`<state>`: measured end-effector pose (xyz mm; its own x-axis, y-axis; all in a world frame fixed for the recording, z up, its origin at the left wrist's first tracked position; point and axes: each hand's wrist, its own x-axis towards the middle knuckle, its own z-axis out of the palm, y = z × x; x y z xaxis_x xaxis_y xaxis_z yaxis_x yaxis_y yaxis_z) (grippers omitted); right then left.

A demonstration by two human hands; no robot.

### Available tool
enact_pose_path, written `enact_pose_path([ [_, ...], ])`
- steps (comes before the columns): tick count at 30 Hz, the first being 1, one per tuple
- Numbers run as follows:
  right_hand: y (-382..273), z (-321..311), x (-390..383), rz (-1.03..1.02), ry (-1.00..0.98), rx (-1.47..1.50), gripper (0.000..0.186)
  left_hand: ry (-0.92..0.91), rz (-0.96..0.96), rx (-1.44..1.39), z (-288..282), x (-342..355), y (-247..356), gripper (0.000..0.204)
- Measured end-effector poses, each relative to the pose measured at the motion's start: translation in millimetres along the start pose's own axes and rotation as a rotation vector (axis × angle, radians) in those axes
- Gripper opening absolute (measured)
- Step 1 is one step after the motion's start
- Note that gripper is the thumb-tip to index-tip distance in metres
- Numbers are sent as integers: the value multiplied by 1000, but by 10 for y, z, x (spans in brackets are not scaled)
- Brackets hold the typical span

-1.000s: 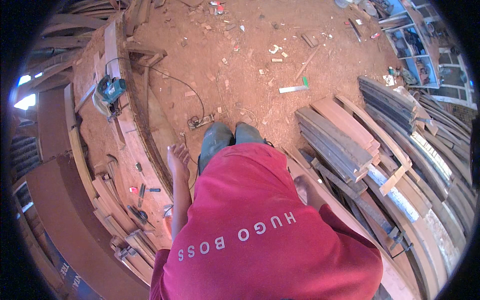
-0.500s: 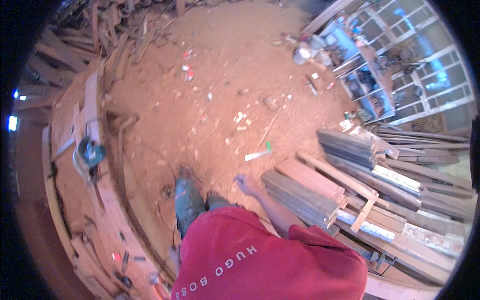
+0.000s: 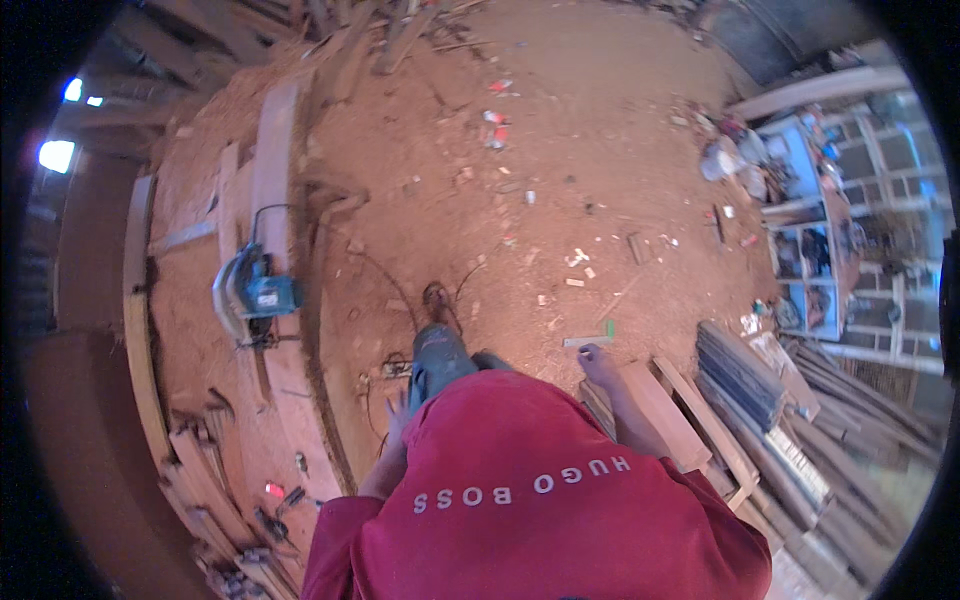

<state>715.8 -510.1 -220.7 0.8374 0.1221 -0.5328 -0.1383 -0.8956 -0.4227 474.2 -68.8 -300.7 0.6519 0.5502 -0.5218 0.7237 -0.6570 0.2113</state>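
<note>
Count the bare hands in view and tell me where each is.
2. The left hand is beside the left trouser leg, fingers spread; the right hand is farther forward, just below the green-and-silver square in the picture.

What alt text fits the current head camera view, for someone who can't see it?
A person in a red shirt, seen from above, has the left hand open by the leg and the right hand appearing beside a green-handled try square on a brown floor. At left, a teal circular saw rests on a long plank; boards are stacked at right.
</note>
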Motion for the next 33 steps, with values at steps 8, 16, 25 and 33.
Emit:
enact_pose_path([
  [8,-826,-464,1223,66,113,406,24,181,138,-500,-1865,2383,916,47],
  [16,-865,-609,2318,-73,-98,-30,27,97,141,-614,-2248,3032,1980,46],
  [25,-1333,-1566,4421,-85,-101,98,27,-142,-118,-510,-1371,2893,1358,35],
  [33,-1703,-2870,6226,-129,14,142,29,-8,-158,-676,-2104,4077,3334,35],
])
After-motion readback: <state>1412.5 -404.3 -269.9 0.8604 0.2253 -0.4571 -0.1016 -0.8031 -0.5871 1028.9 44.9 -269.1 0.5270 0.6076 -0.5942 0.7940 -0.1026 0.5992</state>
